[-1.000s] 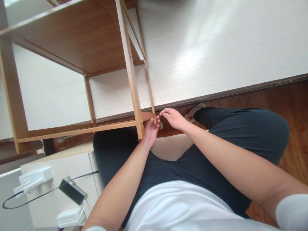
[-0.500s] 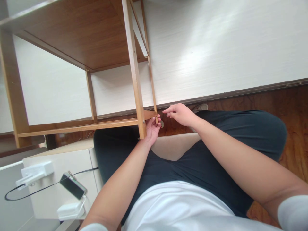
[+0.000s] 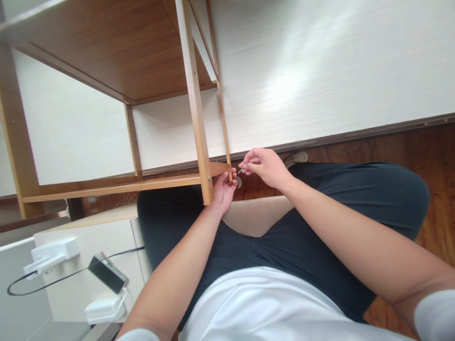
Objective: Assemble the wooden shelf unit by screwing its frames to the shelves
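Note:
A brown wooden shelf frame [image 3: 201, 142] lies on a white surface, its near end reaching past the surface's edge. My left hand [image 3: 223, 193] is closed round the end of a thin wooden leg [image 3: 227, 147], where a short crosspiece [image 3: 219, 168] meets it; some fingers are hidden behind the wood. Just right of that joint, my right hand [image 3: 265, 166] pinches a thin metal rod that looks like a hex key [image 3: 241, 170]. The rod's tip points at the leg's end, but whether it touches I cannot tell.
The white surface [image 3: 337, 71] stretches right behind the frame. A pale cabinet [image 3: 71, 293] at lower left carries a small dark-screened device [image 3: 108, 273], white adapters [image 3: 104, 310] and a black cable [image 3: 71, 274]. Crossed legs in dark trousers are below my hands.
My right hand has curled its fingers into a pinch, and the thin metal rod now shows between them. The left hand keeps its hold. The view has shifted slightly.

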A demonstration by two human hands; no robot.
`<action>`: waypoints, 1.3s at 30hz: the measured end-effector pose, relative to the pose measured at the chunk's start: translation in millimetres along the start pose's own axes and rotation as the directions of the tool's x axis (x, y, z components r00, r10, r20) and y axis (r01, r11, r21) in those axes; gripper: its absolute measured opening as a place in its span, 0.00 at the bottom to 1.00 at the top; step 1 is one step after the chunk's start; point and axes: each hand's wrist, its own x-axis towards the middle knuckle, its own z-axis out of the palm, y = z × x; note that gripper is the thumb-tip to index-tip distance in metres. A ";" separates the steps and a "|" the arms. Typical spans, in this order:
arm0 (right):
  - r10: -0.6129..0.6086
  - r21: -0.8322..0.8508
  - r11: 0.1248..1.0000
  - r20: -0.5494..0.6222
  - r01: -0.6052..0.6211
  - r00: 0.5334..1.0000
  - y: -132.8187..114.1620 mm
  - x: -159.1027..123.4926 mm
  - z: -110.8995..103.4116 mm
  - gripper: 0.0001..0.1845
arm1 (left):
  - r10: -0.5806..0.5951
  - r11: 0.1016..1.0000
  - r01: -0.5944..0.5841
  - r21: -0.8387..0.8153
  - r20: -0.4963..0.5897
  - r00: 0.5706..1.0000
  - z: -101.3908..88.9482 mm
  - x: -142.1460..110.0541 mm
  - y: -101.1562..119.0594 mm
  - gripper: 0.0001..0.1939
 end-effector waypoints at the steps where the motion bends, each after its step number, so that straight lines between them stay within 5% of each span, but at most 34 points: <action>1: 0.017 0.015 1.000 -0.011 -0.016 1.000 1.9 0.5 1.1 0.11 | 0.002 1.000 -0.002 0.005 0.000 1.000 0.1 -0.3 0.3 0.06; 15: 0.035 -0.069 0.997 -0.030 -0.037 0.999 17.4 2.7 -0.2 0.14 | -0.006 1.000 0.006 -0.019 -0.007 1.000 3.8 -4.1 2.2 0.04; 33: 0.069 0.390 0.921 -0.114 -0.019 0.991 44.0 -6.5 20.1 0.31 | 0.017 0.999 -0.016 -0.032 0.024 1.000 -1.3 -2.5 -1.2 0.02; 39: -0.025 0.122 0.992 -0.118 0.040 0.993 42.9 -5.5 14.7 0.19 | 0.035 0.999 -0.035 -0.007 0.006 0.999 -0.4 -3.1 -1.5 0.02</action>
